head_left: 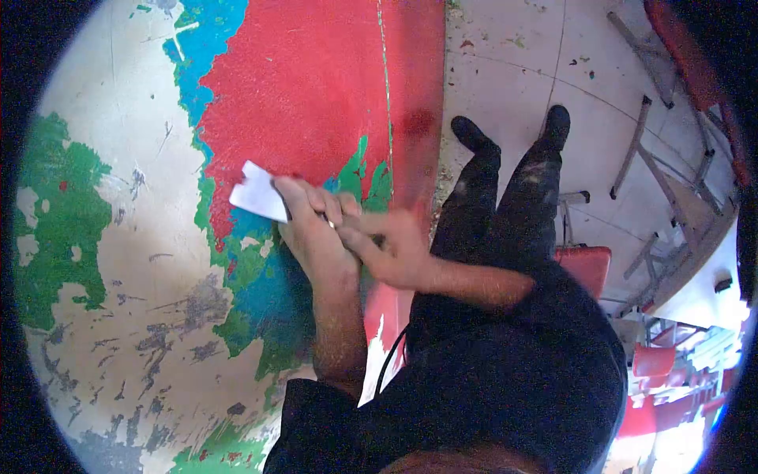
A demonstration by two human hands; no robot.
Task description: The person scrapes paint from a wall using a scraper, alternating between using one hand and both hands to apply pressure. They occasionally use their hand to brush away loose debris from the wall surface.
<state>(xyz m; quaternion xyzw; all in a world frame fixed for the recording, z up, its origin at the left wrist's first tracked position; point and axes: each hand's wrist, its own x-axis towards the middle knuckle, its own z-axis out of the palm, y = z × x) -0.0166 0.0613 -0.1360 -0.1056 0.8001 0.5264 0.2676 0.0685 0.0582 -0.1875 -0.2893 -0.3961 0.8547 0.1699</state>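
Observation:
A flat, pale scraper blade [259,192] with a notched end lies close to the paint-patched wall [300,71], over a border of red, blue and green paint. My left hand [316,241] is closed around the scraper just behind its blade, thumb along the near side. Blurred by motion, my right hand [391,249] is curled at the back end of the same scraper, its fingers against those of my left. Most of the handle is hidden by the fingers. Bare, scuffed patches [150,316] show below and left of the blade.
Paint flakes and dust litter the tiled floor [513,47] along the wall's foot. My legs [517,197] stand beside the wall. To the right are metal furniture legs [632,146], a red seat [586,267], a pale tabletop [703,276] and more red chairs [654,361].

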